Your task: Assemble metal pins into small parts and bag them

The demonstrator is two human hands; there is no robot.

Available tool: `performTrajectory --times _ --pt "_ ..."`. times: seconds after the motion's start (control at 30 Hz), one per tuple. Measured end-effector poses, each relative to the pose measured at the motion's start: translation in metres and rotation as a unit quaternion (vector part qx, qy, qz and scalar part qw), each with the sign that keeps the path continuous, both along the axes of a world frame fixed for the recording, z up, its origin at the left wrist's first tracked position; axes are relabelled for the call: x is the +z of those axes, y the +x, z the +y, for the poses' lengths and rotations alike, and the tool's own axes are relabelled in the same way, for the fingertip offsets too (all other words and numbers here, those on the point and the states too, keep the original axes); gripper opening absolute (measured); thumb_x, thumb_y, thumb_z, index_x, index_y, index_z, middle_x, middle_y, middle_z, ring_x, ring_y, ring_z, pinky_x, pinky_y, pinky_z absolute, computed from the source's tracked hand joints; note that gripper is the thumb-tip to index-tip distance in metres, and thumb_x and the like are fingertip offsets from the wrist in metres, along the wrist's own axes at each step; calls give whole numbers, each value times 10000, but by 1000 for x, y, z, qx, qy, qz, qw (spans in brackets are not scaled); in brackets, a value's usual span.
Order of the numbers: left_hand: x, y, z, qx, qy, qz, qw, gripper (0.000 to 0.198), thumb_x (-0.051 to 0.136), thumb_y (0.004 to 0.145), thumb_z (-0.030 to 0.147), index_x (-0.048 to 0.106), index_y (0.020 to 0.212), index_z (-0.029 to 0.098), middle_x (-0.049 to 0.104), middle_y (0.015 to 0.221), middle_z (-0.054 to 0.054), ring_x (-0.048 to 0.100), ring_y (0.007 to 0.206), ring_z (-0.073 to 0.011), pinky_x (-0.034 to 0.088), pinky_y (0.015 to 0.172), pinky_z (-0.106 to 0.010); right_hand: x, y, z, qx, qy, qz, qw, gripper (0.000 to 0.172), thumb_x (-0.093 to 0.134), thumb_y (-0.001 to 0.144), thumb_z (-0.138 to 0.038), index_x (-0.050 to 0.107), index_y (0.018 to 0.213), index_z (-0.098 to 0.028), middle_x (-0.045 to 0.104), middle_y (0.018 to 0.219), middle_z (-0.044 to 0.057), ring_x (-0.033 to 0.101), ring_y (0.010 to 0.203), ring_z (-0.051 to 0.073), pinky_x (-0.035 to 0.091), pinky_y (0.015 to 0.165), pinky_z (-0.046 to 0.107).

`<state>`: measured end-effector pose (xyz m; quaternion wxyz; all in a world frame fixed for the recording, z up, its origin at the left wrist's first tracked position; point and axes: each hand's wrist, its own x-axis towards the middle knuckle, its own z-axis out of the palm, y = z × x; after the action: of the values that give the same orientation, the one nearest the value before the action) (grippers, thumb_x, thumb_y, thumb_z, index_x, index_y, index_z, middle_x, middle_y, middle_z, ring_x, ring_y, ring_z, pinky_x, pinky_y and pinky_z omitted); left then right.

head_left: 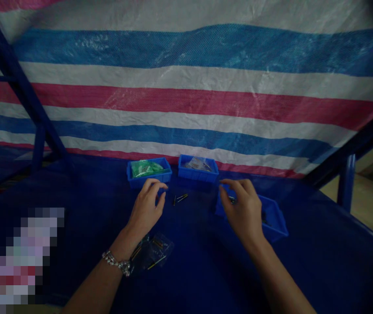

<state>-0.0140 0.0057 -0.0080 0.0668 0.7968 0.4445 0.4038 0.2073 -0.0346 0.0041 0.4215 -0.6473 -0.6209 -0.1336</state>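
Observation:
My left hand [147, 204] hovers above the blue table with its fingers curved and a gap between thumb and forefinger; nothing shows in it. Just right of its fingertips lie a few small dark, screw-like pieces [181, 198]. Over the blue bins at the right is my right hand [244, 208], thumb and forefinger tips brought close in a pinch. Whatever they hold, if anything, is too small to make out. Beneath it, partly covered, are a blue bin [219, 208] and another blue bin [279, 220] with small dark parts inside. Clear plastic bags [162, 245] with slim parts lie near my left wrist.
At the back of the table [199, 279] stand a blue bin [150, 178] with green packets and a blue bin [199, 175] with clear bags. A striped sheet [186, 100] hangs behind. Blue frame posts rise at both sides. A blurred-out patch covers the lower left.

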Motion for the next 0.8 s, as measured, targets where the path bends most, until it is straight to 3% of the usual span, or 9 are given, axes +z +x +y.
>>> performTrajectory --times 0.1,0.17,0.37,0.53,0.7,0.8 --pt "-2 0 1 -10 -7 15 1000 164 436 788 98 530 895 179 477 923 -32 489 669 -101 441 692 -282 -8 -25 -4 103 -80 -21 991 204 429 823 -263 582 942 -199 531 841 41 554 717 139 436 617 246" --pt "-3 0 2 -8 -6 16 1000 170 427 791 95 534 894 177 482 926 -37 503 724 -119 441 728 -295 -13 -40 -4 124 -134 -42 982 191 439 826 -286 585 922 -209 541 856 35 564 743 141 437 608 236" --pt "-3 -2 4 3 2 12 1000 186 417 781 77 538 884 173 484 919 -41 518 746 -130 452 738 -303 -19 -74 8 98 -238 -134 957 236 471 799 -401 586 838 -198 576 856 41 579 788 180 429 550 238" --pt "-5 -2 5 0 0 16 1000 202 411 776 72 532 899 177 475 935 -44 521 738 -126 462 721 -295 -20 -88 23 67 -293 -164 940 209 471 802 -314 573 865 -142 602 870 91 601 781 213 435 548 265" --pt "-5 -2 4 -5 -14 19 1000 182 418 778 83 529 886 178 463 945 -44 510 711 -118 461 713 -301 -18 -85 23 53 -306 -151 939 170 425 819 -218 572 851 -138 609 842 86 613 731 218 421 523 274" --pt "-7 -2 3 -24 -32 25 999 192 454 763 94 525 917 184 447 974 -45 503 701 -111 463 705 -305 -17 -71 16 88 -280 -114 949 154 432 823 -233 569 833 -163 601 823 58 605 690 185 412 541 260"
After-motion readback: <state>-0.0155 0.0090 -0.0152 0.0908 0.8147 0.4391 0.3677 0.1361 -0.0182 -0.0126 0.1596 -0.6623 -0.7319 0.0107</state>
